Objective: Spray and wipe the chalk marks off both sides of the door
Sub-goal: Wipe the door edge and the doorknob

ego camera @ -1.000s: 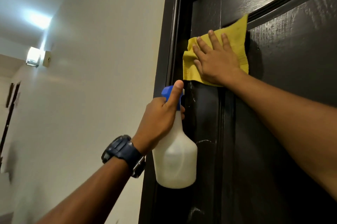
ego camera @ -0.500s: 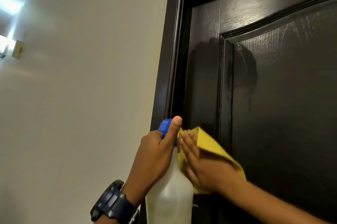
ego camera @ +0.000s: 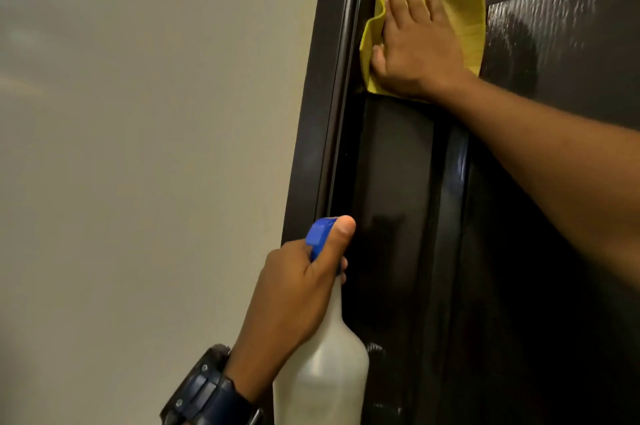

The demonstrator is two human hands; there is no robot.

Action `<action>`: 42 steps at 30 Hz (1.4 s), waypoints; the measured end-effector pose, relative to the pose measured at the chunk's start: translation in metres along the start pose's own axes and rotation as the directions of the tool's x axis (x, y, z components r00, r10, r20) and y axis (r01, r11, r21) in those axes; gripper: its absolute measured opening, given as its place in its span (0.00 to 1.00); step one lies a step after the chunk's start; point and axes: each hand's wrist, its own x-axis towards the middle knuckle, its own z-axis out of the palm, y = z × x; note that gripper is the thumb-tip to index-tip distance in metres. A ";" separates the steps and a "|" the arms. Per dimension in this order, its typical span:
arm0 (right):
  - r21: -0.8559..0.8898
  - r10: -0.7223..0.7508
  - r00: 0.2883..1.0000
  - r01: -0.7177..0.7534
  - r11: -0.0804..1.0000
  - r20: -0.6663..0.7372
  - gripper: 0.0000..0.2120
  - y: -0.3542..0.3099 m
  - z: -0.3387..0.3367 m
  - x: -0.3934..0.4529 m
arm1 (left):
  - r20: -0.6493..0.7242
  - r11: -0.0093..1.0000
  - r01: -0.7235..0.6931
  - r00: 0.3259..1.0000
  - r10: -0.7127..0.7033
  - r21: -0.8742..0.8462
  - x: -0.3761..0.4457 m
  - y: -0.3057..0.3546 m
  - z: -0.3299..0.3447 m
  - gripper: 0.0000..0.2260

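A right hand (ego camera: 417,43) presses a yellow cloth (ego camera: 460,5) flat-fingered on the dark door (ego camera: 554,251); the left hand (ego camera: 298,289) grips a spray bottle (ego camera: 322,379). Firm, overlapping strokes should clear lower chalk marks (ego camera: 375,348).

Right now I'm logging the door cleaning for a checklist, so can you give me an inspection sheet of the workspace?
Surface: dark brown wood-grain panelled door, glossy, with faint white chalk marks low beside the bottle.
Job's things: yellow cleaning cloth spread flat on the door's upper left; white plastic spray bottle with blue trigger head held upright near the door's left edge.
Clutter: nothing seen.
Hands: right hand presses flat on the cloth; left hand grips the bottle's neck, thumb up along the blue head.
Cables: nothing seen.
Surroundings: dark door frame, plain beige wall, dark wristwatch on the left wrist.
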 end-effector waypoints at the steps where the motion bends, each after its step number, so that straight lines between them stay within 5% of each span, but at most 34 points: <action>1: 0.012 -0.008 1.000 0.008 1.000 -0.007 0.36 -0.015 0.008 -0.031 | 0.007 1.000 0.014 1.000 -0.014 -0.006 -0.008 -0.006 0.000 0.35; 9: 0.252 -0.164 0.974 0.122 0.960 0.153 0.39 -0.170 0.059 -0.356 | -0.042 0.996 0.080 0.996 -0.079 0.026 -0.098 -0.070 0.008 0.36; 14: 0.295 -0.289 0.912 0.202 0.934 0.291 0.36 -0.209 0.058 -0.457 | -0.016 0.991 0.124 0.992 -0.123 0.058 -0.164 -0.112 0.014 0.34; 20: 0.189 -0.394 0.839 0.347 0.919 0.376 0.39 -0.205 0.050 -0.483 | -0.013 0.981 0.152 0.988 -0.152 0.118 -0.201 -0.137 0.012 0.31; 24: 0.286 -0.101 0.957 0.021 0.958 0.271 0.38 -0.164 0.035 -0.383 | 0.003 0.977 0.166 0.986 -0.168 0.138 -0.210 -0.150 0.010 0.34; 29: 0.137 0.017 0.989 -0.037 0.990 0.146 0.38 -0.143 0.038 -0.314 | -0.002 0.981 0.170 0.985 -0.171 0.090 -0.214 -0.164 0.009 0.41; 37: 0.143 -0.376 0.869 0.348 0.926 0.320 0.34 -0.223 0.067 -0.503 | -0.011 0.964 0.242 0.970 -0.242 0.111 -0.232 -0.179 -0.001 0.44; 42: 0.264 -0.469 0.781 0.390 0.882 0.413 0.44 -0.233 0.074 -0.562 | 0.000 0.952 0.282 0.959 -0.284 0.121 -0.264 -0.181 -0.013 0.33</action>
